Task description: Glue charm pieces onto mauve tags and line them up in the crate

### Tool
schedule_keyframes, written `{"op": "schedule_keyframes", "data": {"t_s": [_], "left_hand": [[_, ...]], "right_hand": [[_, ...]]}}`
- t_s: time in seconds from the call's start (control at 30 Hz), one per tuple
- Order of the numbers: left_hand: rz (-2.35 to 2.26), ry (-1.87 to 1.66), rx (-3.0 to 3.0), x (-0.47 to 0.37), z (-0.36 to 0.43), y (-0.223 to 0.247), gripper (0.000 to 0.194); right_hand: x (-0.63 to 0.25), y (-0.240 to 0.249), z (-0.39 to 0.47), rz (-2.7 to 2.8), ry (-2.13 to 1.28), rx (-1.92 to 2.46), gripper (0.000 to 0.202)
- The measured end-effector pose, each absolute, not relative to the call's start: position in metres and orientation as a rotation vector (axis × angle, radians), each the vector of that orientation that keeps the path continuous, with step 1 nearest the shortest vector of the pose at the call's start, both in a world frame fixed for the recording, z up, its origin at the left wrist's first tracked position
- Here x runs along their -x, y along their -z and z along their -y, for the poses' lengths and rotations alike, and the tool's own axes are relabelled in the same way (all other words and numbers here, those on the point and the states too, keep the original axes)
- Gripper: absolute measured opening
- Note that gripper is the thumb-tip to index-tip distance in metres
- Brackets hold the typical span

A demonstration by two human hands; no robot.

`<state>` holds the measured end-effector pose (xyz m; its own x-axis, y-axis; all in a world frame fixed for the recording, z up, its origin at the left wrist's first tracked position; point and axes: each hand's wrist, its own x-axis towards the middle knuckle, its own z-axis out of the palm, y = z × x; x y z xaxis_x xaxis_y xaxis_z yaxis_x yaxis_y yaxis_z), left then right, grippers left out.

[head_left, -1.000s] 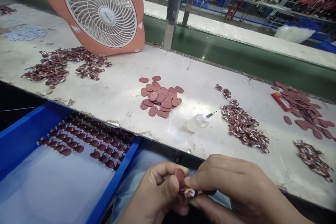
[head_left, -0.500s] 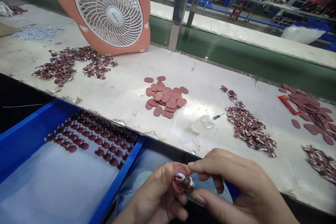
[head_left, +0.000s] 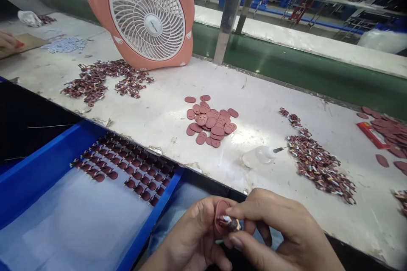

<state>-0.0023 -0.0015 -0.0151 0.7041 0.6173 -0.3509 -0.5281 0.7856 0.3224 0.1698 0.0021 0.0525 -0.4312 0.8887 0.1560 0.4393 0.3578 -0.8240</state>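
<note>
The left hand (head_left: 193, 237) curls closed around a reddish oval pad (head_left: 220, 216), while the right hand (head_left: 280, 233) pinches a small dark trim piece (head_left: 229, 222) against it; no legible writing.

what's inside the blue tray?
Inside the blue tray: neat rows of small maroon pieces along its far side, on a pale liner. The liner hides the tray floor.
</note>
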Motion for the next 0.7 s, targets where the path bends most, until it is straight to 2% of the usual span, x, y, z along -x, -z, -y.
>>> {"op": "schedule_keyframes", "data": {"t_s": [0.1,0.23,0.3,0.4,0.57,0.7], "left_hand": [[-0.661,-0.766,-0.193,0.005,0.002,0.015,0.061],[-1.028,-1.104,-0.354,0.008,0.004,0.013,0.041],[-1.090,-1.194,-0.439,0.010,0.005,0.013,0.038],[-1.169,-1.234,-0.471,0.011,0.004,0.012,0.037],[-1.286,-1.265,-0.437,0.016,0.000,0.011,0.033],[-1.522,-1.260,-0.465,0.044,-0.001,0.025,0.037]], "right_hand": [[-0.164,-0.042,-0.002,2.032,-0.736,1.151,0.025],[-0.150,-0.018,-0.003,2.010,-0.246,1.131,0.022],[-0.141,-0.007,-0.005,2.006,-0.112,1.075,0.026],[-0.130,0.003,-0.008,2.060,-0.085,1.020,0.030],[-0.113,0.004,-0.017,2.136,-0.119,0.956,0.020],[-0.107,-0.001,-0.018,2.164,-0.064,0.912,0.026]]}}
